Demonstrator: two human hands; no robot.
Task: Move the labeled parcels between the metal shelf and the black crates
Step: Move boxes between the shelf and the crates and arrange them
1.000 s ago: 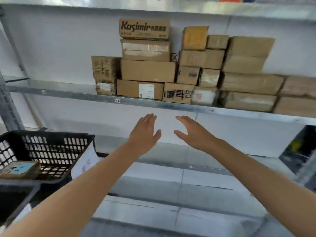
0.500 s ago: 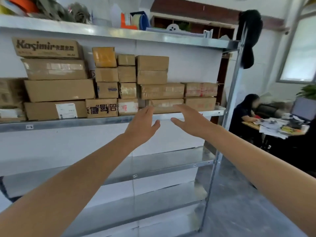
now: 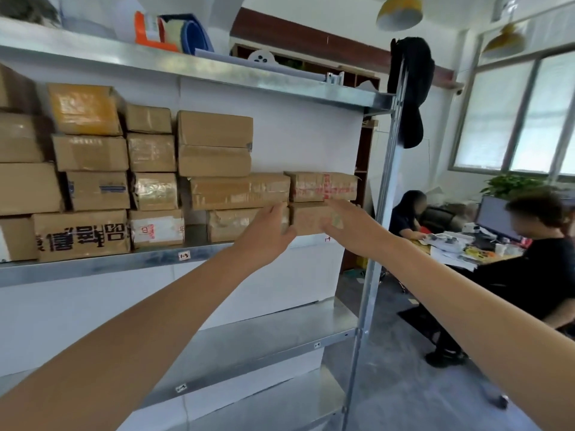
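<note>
Head view, brown taped parcels [image 3: 239,191] — stacked

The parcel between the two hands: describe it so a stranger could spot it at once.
Find the loaded tier of the metal shelf. At its right end, bottom row, sits the plain brown parcel. It alone lies under the red-printed parcel.

Your left hand [image 3: 267,234] and right hand [image 3: 348,227] flank the end parcel [image 3: 308,217] — fingers [image 3: 337,208] straight. Other parcels [image 3: 90,154] stack toward 9 o'clock.
</note>
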